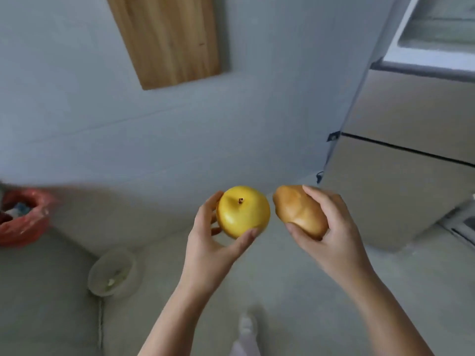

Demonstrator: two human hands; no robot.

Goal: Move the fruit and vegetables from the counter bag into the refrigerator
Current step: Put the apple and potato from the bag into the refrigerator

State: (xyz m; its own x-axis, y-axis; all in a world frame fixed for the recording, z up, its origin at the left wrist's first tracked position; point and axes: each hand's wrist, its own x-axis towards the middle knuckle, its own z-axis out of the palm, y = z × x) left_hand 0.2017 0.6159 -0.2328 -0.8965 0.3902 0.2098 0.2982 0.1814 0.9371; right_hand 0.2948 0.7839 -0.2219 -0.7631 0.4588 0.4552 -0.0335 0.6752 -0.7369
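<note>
Bag (21, 219) far left; refrigerator (401, 160) right.

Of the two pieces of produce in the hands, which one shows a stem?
The round yellow fruit in the left hand; the brown oblong one in the right hand shows none.

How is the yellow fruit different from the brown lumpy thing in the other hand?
The yellow fruit is round and shiny; the brown potato is longer, lumpier and duller. The yellow fruit has a little stem in a dimple facing the camera; the potato shows no stem. The left hand holds the yellow fruit, while the right hand holds the potato. Both are gripped in curled fingers and held up close together, side by side.
</note>
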